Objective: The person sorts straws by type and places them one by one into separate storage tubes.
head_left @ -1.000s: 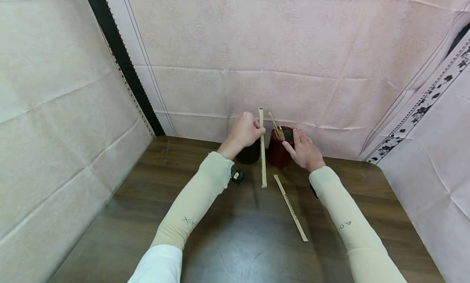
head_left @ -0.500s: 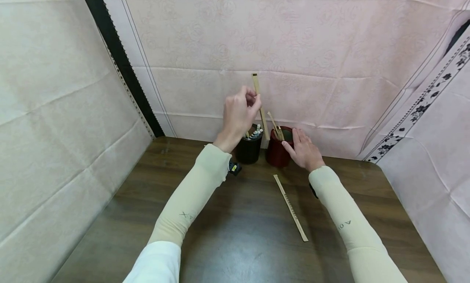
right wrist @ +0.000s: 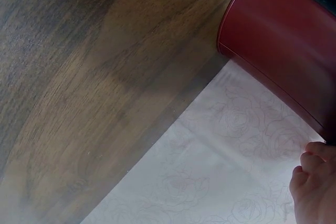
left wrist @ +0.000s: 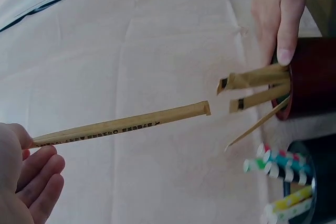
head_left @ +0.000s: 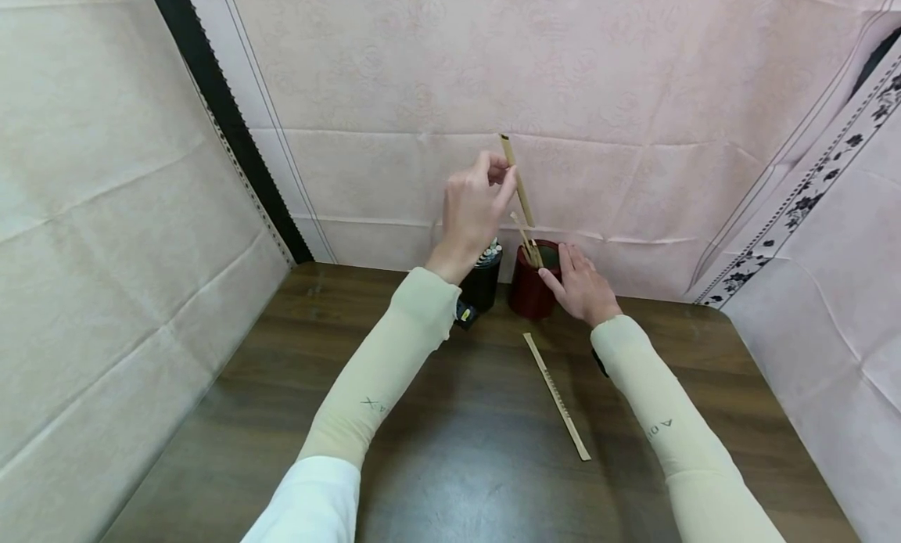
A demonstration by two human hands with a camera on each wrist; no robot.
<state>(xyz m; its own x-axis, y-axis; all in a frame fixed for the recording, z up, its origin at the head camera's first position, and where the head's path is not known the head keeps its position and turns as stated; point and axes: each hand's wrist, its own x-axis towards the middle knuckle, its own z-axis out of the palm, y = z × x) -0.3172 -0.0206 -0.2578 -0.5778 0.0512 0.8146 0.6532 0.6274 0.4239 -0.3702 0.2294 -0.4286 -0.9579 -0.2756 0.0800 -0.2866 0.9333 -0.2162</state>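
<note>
My left hand [head_left: 473, 203] pinches a slim brown paper-wrapped stick [left wrist: 131, 121] near its top, in the air above the cups. Dark printed characters run along the wrapper, whose lower end points toward the red cup [head_left: 529, 293]. Several similar wrapped sticks [left wrist: 262, 80] and a thinner one stand in that cup, leaning over its rim. My right hand [head_left: 586, 289] rests at the cup's right side with straight fingers, its thumb tip at the rim. Part of the right hand [right wrist: 317, 182] also shows beside the cup's mouth in the right wrist view.
A black cup [head_left: 482, 285] stands left of the red one, holding several patterned straws [left wrist: 289, 169]. Another wrapped stick [head_left: 556, 394] lies on the brown wooden table [head_left: 450, 465]. Pale patterned cloth [head_left: 549, 66] hangs close behind the cups and along both sides.
My left hand has lifted the wrapped stick from in front of the black cup and brought it up and right, over the red cup. My right hand has kept its place.
</note>
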